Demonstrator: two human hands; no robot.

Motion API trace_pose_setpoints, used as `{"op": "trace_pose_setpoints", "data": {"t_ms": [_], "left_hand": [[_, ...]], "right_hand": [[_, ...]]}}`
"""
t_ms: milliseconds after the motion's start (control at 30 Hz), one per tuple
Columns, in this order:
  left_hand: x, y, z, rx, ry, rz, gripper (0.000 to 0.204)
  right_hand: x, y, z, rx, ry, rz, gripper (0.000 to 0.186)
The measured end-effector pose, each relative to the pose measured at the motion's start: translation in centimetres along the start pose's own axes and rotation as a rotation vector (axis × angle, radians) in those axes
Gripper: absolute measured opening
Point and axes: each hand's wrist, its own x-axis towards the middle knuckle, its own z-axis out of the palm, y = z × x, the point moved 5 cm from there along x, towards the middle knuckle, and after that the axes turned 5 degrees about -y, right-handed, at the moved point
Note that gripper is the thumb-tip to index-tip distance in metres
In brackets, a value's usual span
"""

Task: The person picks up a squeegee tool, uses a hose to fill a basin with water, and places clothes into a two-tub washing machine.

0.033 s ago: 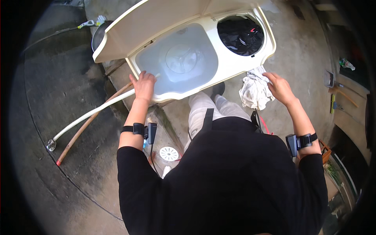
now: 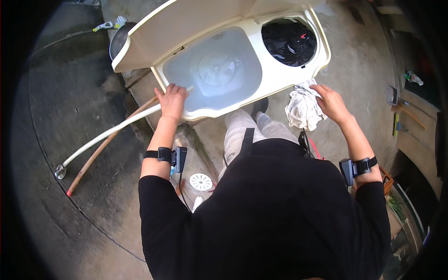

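Note:
A cream twin-tub washing machine (image 2: 280, 77) stands in front of me with its lid (image 2: 165, 25) raised. The left tub (image 2: 224, 93) has cloudy water; the round right tub (image 2: 287, 44) contains dark fabric. At the near left corner, my left hand (image 2: 171, 100) is closed around a white hose (image 2: 119, 128), whose tip pokes over the water. My right hand (image 2: 329, 100) grips a bunched white cloth (image 2: 303, 112) that hangs outside the machine's near edge, below the round tub.
A wooden pole (image 2: 105, 144) lies beside the hose on wet concrete. A white slotted disc (image 2: 200, 182) is near my feet. A metal basin (image 2: 120, 42) sits behind the lid. Long-handled tools (image 2: 406, 112) and a wooden crate (image 2: 387, 179) are at the right.
The washing machine appears very slightly further right in the view. Both hands keep their grips, with barely any movement.

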Motion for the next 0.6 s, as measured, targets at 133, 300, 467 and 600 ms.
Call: {"op": "trace_pose_setpoints", "data": {"t_ms": [133,300,467,600], "left_hand": [[0.1,-0.3,-2.0,-0.116,-0.027,-0.071,0.015],[0.6,0.0,-2.9,-0.250,-0.267,-0.114,0.020],[0.2,0.0,-2.2,-0.256,-0.331,-0.122,0.022],[-1.5,-0.3,-1.4,-0.296,-0.438,-0.018,0.027]], "right_hand": [[3.6,-4.4,2.0,-0.019,-0.034,-0.116,0.031],[6.2,-9.0,4.5,-0.013,-0.108,-0.176,0.030],[7.9,-10.1,7.6,-0.048,-0.135,-0.157,0.026],[9.0,-11.7,10.7,0.081,-0.115,-0.229,0.024]]}}
